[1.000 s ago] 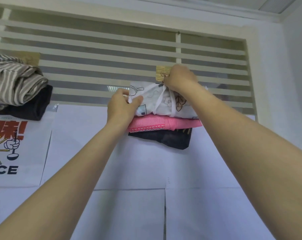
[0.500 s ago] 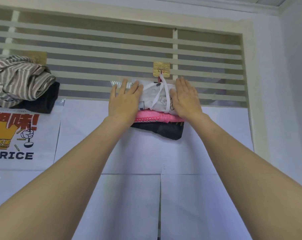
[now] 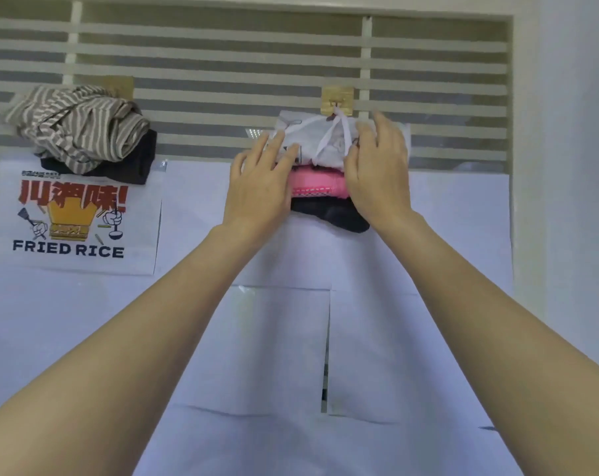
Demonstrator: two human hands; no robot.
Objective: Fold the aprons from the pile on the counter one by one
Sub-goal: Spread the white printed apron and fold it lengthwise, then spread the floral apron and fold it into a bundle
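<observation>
A stack of three folded aprons hangs from a gold hook (image 3: 337, 97) on the wall. The white printed apron (image 3: 318, 139) is on top, its white strap looped over the hook, with a pink apron (image 3: 317, 185) under it and a dark apron (image 3: 329, 214) lowest. My left hand (image 3: 256, 190) presses flat on the left side of the stack with straight fingers. Over the right side lies my right hand (image 3: 380, 173), its fingers spread and touching the white apron.
At the upper left, a striped grey bundle (image 3: 78, 128) over a dark cloth (image 3: 133, 163) hangs by a second gold hook (image 3: 121, 87). A "FRIED RICE" poster (image 3: 71, 218) and white paper sheets (image 3: 277, 338) cover the wall below a slatted window (image 3: 222, 63).
My right hand came down from the hook, where it held the strap, onto the stack. My left hand let go of the white apron and flattened. The right fingers now spread.
</observation>
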